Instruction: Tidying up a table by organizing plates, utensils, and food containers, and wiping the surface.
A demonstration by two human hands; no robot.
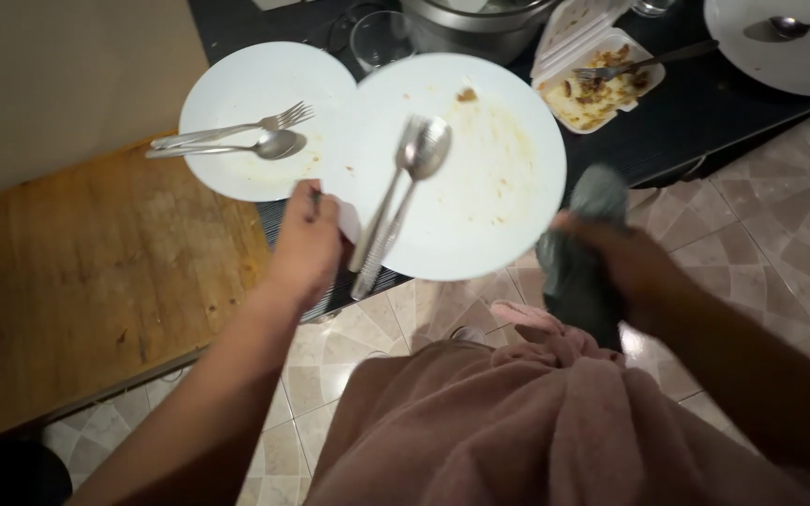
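Note:
My left hand (307, 242) grips the near edge of a large dirty white plate (489, 187). A fork and a spoon (396, 201) lie across this plate, their handles toward me. A second white plate (236, 89) with its own fork and spoon (236, 139) sits to the left, its edge under or against the held plate. My right hand (625, 262) is closed on a dark grey cloth (578, 272) beside the large plate's right rim.
A black table (705, 112) carries a foam food container (602, 89) with leftovers and a fork, a metal pot (475, 23), a glass (377, 37) and another white plate (799, 56) with a spoon. A wooden surface (86, 281) lies left. Tiled floor (780, 215) below.

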